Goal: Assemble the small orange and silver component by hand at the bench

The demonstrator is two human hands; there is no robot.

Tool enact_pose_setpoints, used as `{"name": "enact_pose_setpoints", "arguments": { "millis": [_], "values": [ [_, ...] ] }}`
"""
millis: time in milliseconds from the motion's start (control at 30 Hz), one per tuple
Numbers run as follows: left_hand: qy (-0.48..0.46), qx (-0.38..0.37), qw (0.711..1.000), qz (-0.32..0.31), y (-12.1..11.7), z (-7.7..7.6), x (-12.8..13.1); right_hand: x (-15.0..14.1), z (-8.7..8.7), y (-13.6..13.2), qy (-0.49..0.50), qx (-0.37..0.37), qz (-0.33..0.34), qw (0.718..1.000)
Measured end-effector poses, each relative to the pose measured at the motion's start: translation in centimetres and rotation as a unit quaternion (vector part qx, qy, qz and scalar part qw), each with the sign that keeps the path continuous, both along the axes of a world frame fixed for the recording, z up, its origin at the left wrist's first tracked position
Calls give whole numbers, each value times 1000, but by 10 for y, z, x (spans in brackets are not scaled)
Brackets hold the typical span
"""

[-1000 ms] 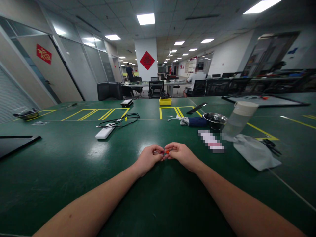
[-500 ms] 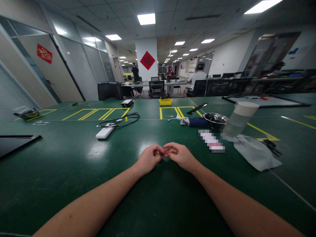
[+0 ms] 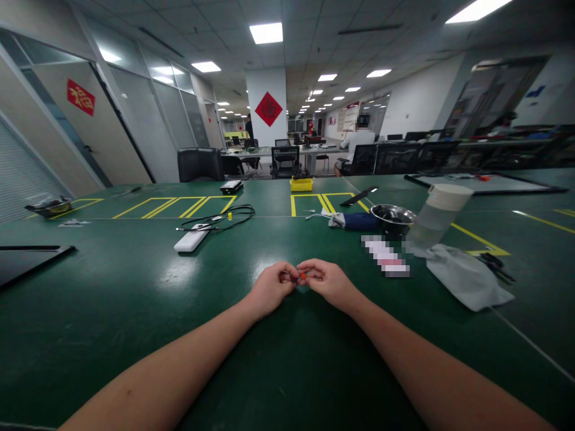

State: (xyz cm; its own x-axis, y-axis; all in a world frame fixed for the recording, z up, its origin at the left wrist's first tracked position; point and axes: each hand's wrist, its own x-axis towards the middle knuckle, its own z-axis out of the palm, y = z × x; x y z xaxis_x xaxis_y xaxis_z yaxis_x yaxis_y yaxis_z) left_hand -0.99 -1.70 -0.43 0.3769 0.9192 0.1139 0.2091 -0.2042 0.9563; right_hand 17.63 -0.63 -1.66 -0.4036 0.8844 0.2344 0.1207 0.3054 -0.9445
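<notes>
My left hand [image 3: 273, 288] and my right hand [image 3: 329, 282] meet fingertip to fingertip just above the green table [image 3: 215, 335]. Between the right thumb and fingers is pinched a small orange piece [image 3: 303, 276]. The left fingers close on a small dark red piece [image 3: 293, 279], mostly covered by the fingertips. Both pieces are too small for me to tell their kind, and whether they are joined cannot be made out.
Left of centre lie a white power bank [image 3: 191, 239] and a black cable [image 3: 242, 211]. On the right are a steel bowl [image 3: 393, 218], a plastic bottle [image 3: 435, 221], a grey pouch [image 3: 465, 278] and a blue bundle [image 3: 359, 221]. Farther back stands a yellow box [image 3: 301, 184].
My right fingers have shifted slightly left and the orange piece has turned a little in them. The left hand stays nearly in place. A standing person in the background has moved behind the pillar.
</notes>
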Motion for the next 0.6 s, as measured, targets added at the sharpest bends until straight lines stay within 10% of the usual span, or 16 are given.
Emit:
{"name": "enact_pose_setpoints", "arguments": {
  "millis": [600],
  "values": [
    [-9, -25, 1000, 13, -3, 4, 1, -1, 4, -2, -5, -17, -1, 1000]
  ]
}}
